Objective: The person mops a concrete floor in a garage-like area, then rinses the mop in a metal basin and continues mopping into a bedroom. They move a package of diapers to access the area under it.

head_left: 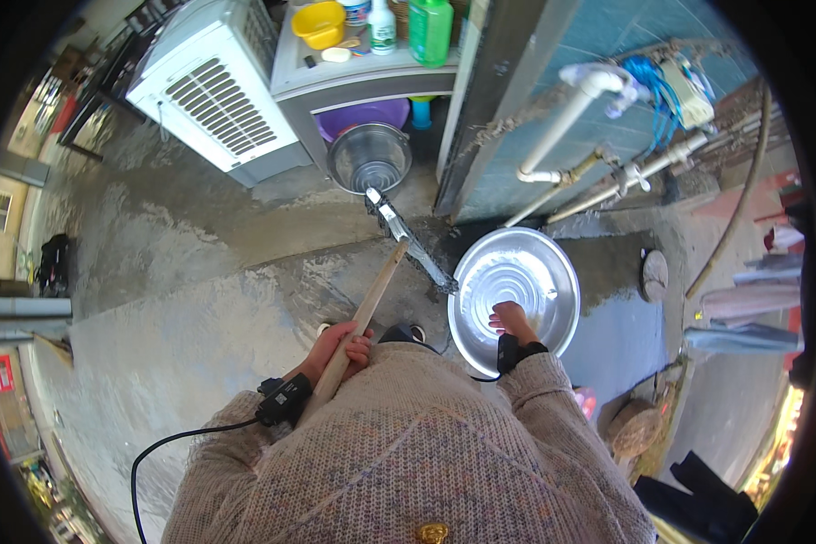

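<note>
Across the patchy concrete floor [154,363], with a white air cooler [222,100] standing beyond, a long mop [373,297] stretched out, its dark, flat head [417,251] slanting between a wide metal basin [494,272] and a smaller metal bucket [346,152]. The left hand [325,350] was wrapped around the mop's wooden handle [383,280], while the right hand [511,321] hung over the basin with its fingers curled; whether they gripped anything, I could not tell.

Over there, the head camera peers steeply down from close above the knitted sweater [399,426] at six o'clock, its fisheye view reaching the cabinet [335,80] at twelve and hanging clothes [748,302] at three.
</note>
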`<state>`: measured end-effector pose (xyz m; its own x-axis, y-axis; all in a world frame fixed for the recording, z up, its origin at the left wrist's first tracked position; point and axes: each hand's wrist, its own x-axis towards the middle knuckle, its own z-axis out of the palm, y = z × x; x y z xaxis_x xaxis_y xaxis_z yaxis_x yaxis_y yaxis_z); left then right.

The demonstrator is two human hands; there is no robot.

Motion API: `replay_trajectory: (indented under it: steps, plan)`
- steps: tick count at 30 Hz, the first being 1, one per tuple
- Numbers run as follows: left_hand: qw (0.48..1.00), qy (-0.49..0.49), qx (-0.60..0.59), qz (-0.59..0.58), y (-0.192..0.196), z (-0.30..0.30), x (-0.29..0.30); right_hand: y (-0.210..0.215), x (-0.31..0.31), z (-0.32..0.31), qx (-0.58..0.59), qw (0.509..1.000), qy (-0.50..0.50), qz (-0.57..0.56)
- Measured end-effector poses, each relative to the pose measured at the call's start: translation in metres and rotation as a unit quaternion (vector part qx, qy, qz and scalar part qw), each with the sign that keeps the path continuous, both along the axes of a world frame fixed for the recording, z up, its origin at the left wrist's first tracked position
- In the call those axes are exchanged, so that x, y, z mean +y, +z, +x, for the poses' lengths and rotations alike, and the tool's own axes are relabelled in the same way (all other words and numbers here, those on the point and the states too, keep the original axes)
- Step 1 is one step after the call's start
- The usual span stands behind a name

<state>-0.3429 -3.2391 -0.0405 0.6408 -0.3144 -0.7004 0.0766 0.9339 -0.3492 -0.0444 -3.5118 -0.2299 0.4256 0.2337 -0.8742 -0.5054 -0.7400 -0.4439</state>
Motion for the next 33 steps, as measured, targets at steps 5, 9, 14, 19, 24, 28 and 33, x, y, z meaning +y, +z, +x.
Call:
replay_trajectory:
  steps: [5, 9, 14, 19, 24, 28, 33]
  plan:
    - [0.996, 0.079, -0.016, -0.05, -0.006, -0.034, 0.005, -0.004, 0.027, -0.001, 0.056, 0.998, 0.01, 0.024]
    - [0.995, 0.095, -0.02, -0.024, -0.009, -0.07, 0.02, -0.005, 0.051, -0.015, 0.019, 0.99, 0.134, -0.032]
    - [0.984, 0.154, -0.051, -0.072, -0.025, -0.133, 0.057, -0.008, 0.102, -0.045, 0.004, 0.989, 0.148, 0.001]
    - [0.98, 0.145, -0.12, -0.062, -0.034, -0.209, 0.118, 0.002, 0.188, -0.113, -0.359, 0.608, 0.707, 0.039]
    - [0.972, 0.17, -0.164, -0.01, -0.032, -0.275, 0.175, 0.04, 0.29, -0.204, 0.006, 0.952, 0.292, 0.087]
    - [0.955, 0.231, -0.188, -0.006, -0.035, -0.316, 0.21, 0.08, 0.372, -0.232, -0.06, 0.925, 0.374, 0.037]
    - [0.922, 0.338, -0.189, 0.014, -0.044, -0.352, 0.25, 0.073, 0.468, -0.215, -0.069, 0.885, 0.46, -0.002]
